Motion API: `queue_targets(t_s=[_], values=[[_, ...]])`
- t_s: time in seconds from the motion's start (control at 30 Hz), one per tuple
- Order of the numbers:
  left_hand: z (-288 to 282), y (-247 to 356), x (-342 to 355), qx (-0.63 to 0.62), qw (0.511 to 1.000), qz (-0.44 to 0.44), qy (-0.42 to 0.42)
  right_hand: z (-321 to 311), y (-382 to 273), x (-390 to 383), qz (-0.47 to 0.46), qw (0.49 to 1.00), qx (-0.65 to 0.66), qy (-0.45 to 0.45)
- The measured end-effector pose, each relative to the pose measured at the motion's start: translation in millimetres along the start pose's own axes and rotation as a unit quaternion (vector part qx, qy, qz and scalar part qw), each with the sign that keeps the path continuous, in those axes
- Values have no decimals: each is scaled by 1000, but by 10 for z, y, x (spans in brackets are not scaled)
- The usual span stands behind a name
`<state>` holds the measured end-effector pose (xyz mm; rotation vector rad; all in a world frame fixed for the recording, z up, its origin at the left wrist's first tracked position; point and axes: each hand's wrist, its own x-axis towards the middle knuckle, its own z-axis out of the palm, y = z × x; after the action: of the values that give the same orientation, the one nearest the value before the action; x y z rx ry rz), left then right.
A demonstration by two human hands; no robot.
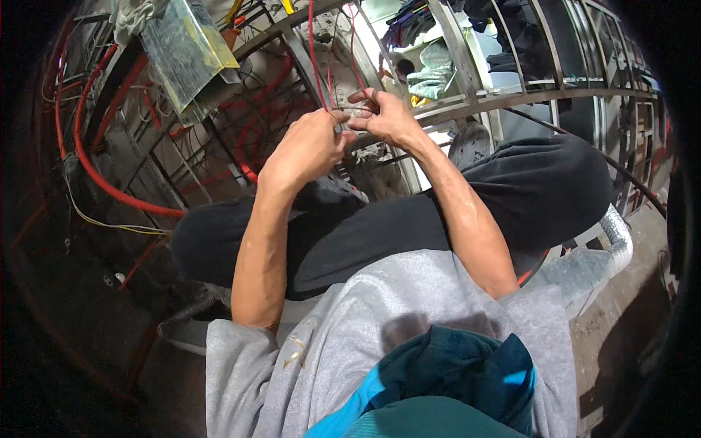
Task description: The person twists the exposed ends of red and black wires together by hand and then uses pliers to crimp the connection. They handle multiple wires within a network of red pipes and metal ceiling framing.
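Observation:
My left hand (310,146) is raised in front of me, thumb and fingertips pinched where a thin red wire (318,66) comes down. Close on its right, my right hand (393,119) has bent fingers at the lower end of a second red wire (355,55). A short, thin dark strand seems to run between the two sets of fingertips. Exactly how the fingers grip the wires is too small to make out. Both hands are just above a curved metal rail (467,109), beyond my crossed legs.
A bent sheet-metal piece (186,55) sits at the upper left. Thick red conduit (91,171) curves down the left side, near loose thin cables. Metal bars frame the far side, with clothing and a pale cloth (432,69) below. Silvery ducting (584,270) lies at my right.

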<state>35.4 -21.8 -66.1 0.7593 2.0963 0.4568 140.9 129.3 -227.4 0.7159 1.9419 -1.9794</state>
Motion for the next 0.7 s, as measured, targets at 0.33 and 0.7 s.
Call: queue_targets(t_s=[0.33, 0.7], values=[[-372, -244, -418, -60, 980, -145, -123, 6, -610, -171, 103, 976, -83, 172], [97, 131, -779, -14, 996, 59, -72, 163, -512, -259, 11, 987, -95, 129]])
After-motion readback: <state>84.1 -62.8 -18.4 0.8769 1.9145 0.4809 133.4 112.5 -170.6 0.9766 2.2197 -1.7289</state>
